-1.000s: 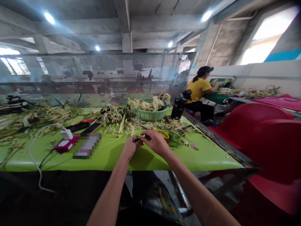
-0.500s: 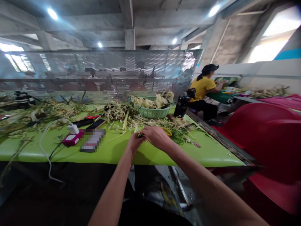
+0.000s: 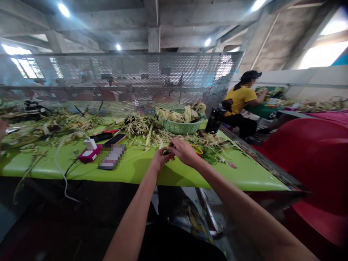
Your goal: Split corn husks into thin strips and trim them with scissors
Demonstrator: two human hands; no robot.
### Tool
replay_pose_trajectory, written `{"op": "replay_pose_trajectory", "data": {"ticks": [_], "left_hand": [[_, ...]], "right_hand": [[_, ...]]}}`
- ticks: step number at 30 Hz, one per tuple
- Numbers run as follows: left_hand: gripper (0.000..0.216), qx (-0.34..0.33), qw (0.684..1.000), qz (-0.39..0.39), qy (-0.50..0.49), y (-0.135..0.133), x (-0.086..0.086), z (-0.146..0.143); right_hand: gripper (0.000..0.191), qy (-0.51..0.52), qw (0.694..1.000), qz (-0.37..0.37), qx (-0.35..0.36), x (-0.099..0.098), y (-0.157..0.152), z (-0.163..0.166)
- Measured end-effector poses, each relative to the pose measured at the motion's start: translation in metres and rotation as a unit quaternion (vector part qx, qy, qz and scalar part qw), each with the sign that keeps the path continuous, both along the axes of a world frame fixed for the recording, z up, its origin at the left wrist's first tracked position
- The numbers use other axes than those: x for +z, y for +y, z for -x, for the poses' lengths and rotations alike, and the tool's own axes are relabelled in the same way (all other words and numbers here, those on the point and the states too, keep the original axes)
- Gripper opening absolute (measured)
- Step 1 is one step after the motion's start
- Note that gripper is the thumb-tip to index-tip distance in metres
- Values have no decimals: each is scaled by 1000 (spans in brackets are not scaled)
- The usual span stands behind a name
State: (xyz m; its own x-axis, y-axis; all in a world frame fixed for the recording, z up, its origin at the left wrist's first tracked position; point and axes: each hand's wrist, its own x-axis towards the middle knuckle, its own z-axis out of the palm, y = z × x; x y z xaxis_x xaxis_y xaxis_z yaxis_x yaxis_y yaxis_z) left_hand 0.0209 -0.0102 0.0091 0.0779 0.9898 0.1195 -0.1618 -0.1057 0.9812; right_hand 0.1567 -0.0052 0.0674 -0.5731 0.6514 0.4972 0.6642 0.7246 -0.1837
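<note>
My left hand [image 3: 158, 159] and my right hand [image 3: 185, 151] meet over the green table [image 3: 130, 174], both pinched on a small bundle of green leaf strips [image 3: 166, 152]. Most of the bundle is hidden by my fingers. Behind my hands lies a heap of pale dried leaf strips [image 3: 152, 132]. A loose pile of thin green strips [image 3: 214, 156] and a yellow loop [image 3: 197, 148] lie just right of my right hand.
A green basket [image 3: 181, 127] of pale husks stands at the back. Left of my hands lie phones [image 3: 115, 139], a pink charger with a white plug [image 3: 89, 154] and cable. A perforated metal screen [image 3: 116, 79] backs the table. Red chairs [image 3: 307, 152] stand right; a person in yellow [image 3: 241, 103] sits beyond.
The view has tilted up and shifted left, so the table and my hands sit a little higher in frame. My hands stay together on the green bundle, fingers working it.
</note>
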Motion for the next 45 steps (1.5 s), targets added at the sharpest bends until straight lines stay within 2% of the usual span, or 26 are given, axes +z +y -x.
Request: {"op": "replay_pose_trajectory", "data": {"ticks": [8,11,14,17,21,25,28,33,36,40,43,45], "left_hand": [[25,-4,1000,-1,0,-1,1,-2],[30,-14,1000,0,-17,-2,0,1],[35,-21,999,-13,-48,-4,1,5],[37,-19,997,-14,-68,-6,2,7],[36,-22,996,-19,-85,-5,-1,6],[34,-8,997,-7,-76,0,-4,5],[32,5,997,2,-75,4,-5,4],[33,-5,998,-6,-61,3,-4,5],[38,16,996,13,-85,0,-1,6],[38,46,990,41,-129,-6,5,8],[33,36,985,48,-162,-8,6,9],[30,24,983,44,-174,-9,5,10]], "right_hand": [[6,50,998,35,11,5,2,14],[8,118,991,55,39,9,7,7],[22,204,976,52,46,17,11,-7],[26,163,984,43,59,21,11,-16],[17,68,996,24,56,19,7,-10],[6,24,999,20,42,17,5,2],[6,34,998,28,40,13,5,7],[8,108,993,27,37,0,9,12],[13,198,978,52,29,-5,14,11],[22,359,922,148,3,-9,14,2],[26,391,889,237,18,-18,11,-4],[25,399,881,252,27,-23,8,-5]]}}
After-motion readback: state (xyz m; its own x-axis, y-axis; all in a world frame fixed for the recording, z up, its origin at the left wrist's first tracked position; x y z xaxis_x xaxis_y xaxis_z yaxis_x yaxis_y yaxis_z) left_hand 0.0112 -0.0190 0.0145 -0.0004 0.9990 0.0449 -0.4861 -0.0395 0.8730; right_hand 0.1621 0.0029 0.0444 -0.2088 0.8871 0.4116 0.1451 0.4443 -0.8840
